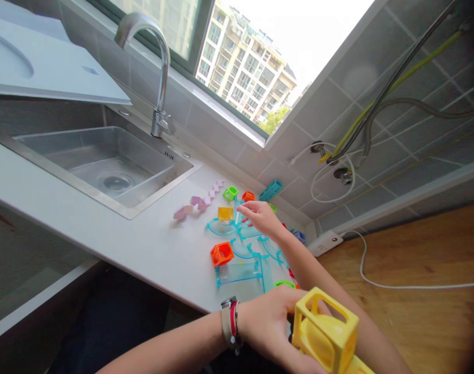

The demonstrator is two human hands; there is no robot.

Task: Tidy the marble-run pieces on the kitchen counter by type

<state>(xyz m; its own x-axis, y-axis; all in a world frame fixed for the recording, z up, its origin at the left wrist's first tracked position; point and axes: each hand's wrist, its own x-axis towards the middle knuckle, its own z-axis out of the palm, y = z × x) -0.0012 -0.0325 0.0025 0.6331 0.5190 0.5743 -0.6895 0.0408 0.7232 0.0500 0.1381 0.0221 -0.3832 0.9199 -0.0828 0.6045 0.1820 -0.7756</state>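
Reaching was judged to be the step in hand. A yellow frame block (325, 332) was clamped in the grip of the left hand (273, 318), nearest the viewer; the right hand (263, 217) was extended, fingers bunched, over clear blue track pieces (239, 271) on the worktop (162, 249), just beside a yellow cube (225, 213). A narrow pinch seemed called for there. Whether anything was held by that hand could not be told. The block's lower end was cut off.
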